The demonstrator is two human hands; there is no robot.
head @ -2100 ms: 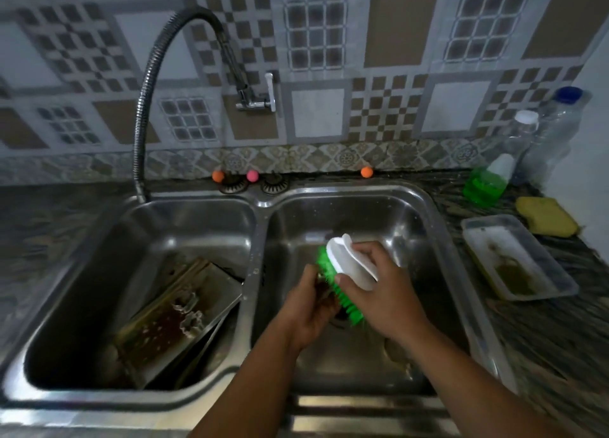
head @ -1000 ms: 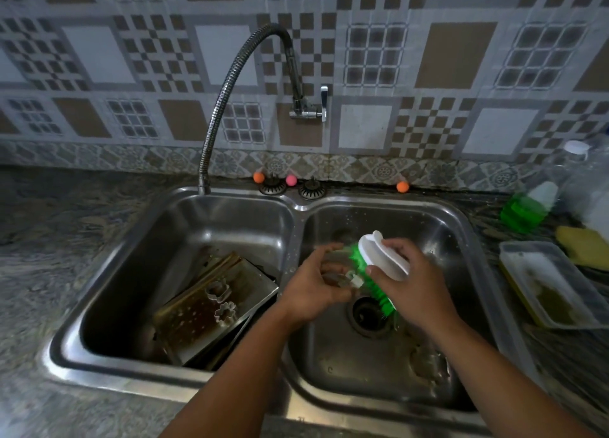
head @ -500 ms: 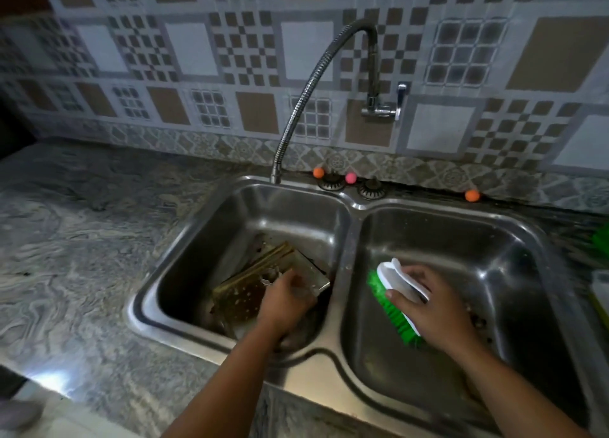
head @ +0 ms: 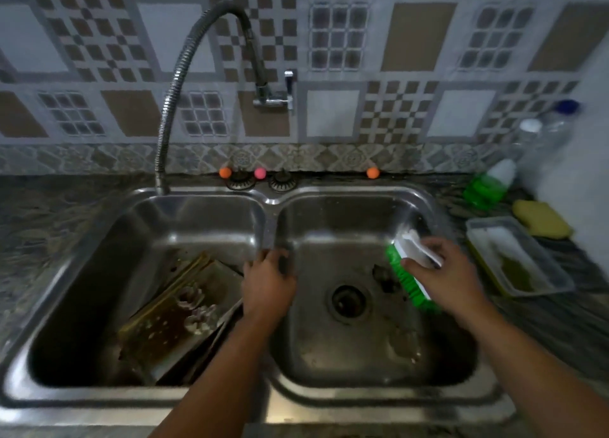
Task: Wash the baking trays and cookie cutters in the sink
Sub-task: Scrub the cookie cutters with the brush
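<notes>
double stainless sink (head: 270,401) filling the centre and lower frame, set into a dark marbled tabletop (head: 39,220). left basin, lower left of the frame: soiled baking trays (head: 171,319) stacked and leaning at a tilt, with cookie cutters (head: 194,309) lying on the upper tray; their outlines are blurred. right basin, centre right: drain (head: 348,301) in the basin floor, with patches of residue near it. left hand (head: 268,286), at the centre of the frame over the divider between the basins, has its fingers curled round a small dark object that cannot be identified; whether it is a cutter cannot be told. right hand (head: 441,273), at centre right over the right basin, grips the white handle of a scrubbing brush (head: 408,269), whose green bristles face down and left toward the drain. flexible spring faucet (head: 178,85) arches from the sink's rear rim up to a wall valve in the upper centre. right edge of the frame, on the tabletop: a shallow rectangular tray (head: 517,259) with greenish residue, a yellow sponge (head: 542,218) just behind it, a bottle of green dish liquid (head: 487,187), and clear plastic bottles (head: 543,131) further back. three small coloured balls (head: 260,173) sit along the base of the patterned tile wall.
</notes>
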